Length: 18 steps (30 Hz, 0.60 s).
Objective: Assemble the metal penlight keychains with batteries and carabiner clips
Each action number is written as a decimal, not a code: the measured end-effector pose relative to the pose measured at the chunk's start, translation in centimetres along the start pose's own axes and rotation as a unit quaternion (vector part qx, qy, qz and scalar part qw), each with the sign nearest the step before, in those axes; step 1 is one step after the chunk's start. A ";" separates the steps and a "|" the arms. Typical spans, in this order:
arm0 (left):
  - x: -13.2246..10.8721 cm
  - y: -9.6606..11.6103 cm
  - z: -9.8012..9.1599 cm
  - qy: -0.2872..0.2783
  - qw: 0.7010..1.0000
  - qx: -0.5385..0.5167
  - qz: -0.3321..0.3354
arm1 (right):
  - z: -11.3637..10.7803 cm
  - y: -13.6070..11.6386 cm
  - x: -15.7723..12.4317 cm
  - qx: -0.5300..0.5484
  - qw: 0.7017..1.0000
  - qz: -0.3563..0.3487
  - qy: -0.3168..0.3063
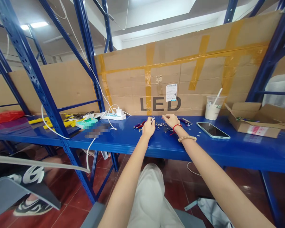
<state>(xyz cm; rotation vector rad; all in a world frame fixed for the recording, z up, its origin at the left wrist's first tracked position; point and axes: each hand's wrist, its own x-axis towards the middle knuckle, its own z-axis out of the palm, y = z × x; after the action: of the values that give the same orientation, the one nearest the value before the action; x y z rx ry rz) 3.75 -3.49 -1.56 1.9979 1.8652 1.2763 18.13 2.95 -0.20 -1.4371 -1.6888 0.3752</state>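
Observation:
My left hand (pixel 148 127) is closed over the blue shelf table, pinching a small silver metal clasp (pixel 153 119) that sticks up by its fingertips. My right hand (pixel 171 121), with a red string and a beaded bracelet at the wrist, hovers a short way to the right. Its fingers are curled together, and whatever they hold is too small to make out. Between and below the hands lie several small metal rings and clasps (pixel 161 124). Dark red and blue pieces with metal ends (pixel 139 125) lie left of my left hand. A similar dark bundle (pixel 184 121) rests just beyond my right hand.
A phone (pixel 213 130) lies on the blue table (pixel 123 139), near a cup with a straw (pixel 213 107) and an open cardboard box (pixel 256 122). Leftward are a white power strip (pixel 114 116) with cables and yellow items (pixel 68 123). Cardboard (pixel 130 85) walls the back.

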 end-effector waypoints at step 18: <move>0.0 0.1 0.0 -0.018 0.999 0.009 -0.033 | -0.3 0.5 -0.4 -0.226 0.968 -0.013 -0.113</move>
<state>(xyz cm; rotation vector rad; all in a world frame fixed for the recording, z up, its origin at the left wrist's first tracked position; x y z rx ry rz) 3.85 -3.49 -1.54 1.9389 1.9156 1.2014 18.67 2.64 -0.54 -1.7471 -2.0695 0.1444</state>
